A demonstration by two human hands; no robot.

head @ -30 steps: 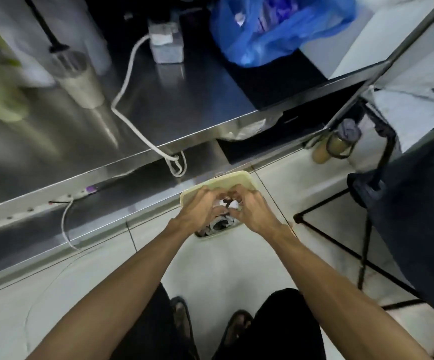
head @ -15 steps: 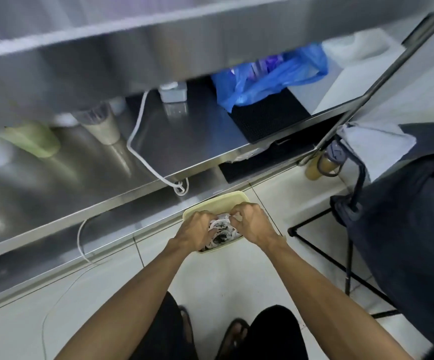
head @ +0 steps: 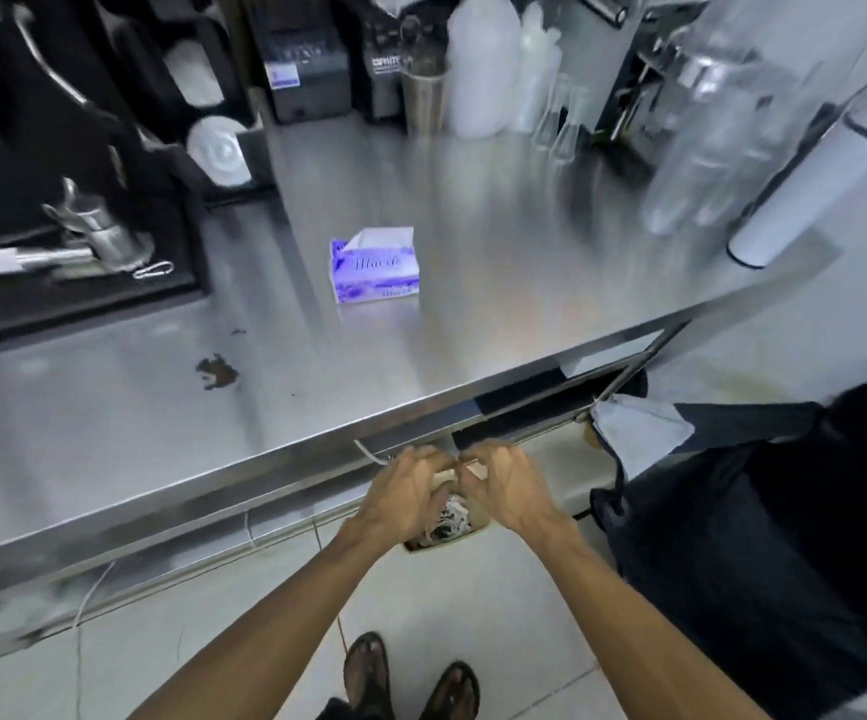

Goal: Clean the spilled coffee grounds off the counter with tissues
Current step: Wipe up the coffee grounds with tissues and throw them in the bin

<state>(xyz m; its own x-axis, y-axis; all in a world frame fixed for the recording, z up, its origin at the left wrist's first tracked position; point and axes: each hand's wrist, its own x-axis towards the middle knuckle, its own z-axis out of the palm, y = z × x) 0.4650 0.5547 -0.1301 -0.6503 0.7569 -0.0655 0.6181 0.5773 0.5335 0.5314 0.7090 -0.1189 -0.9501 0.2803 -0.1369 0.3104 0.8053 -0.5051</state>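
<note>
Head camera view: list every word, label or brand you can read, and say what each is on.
"Macik": in script on the front of the purple tissue box; slightly soft, so this is a best reading.
Smaller print low on the same box: too blurred to read.
White and blue label on the black machine at the back: too blurred to read.
White lettering on the dark appliance beside it: too blurred to read.

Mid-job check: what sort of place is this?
Probably a café or drinks-bar prep area: stainless steel counter, white cup lids in a black rack, blender-like machine at the back, spilled coffee grounds.
</note>
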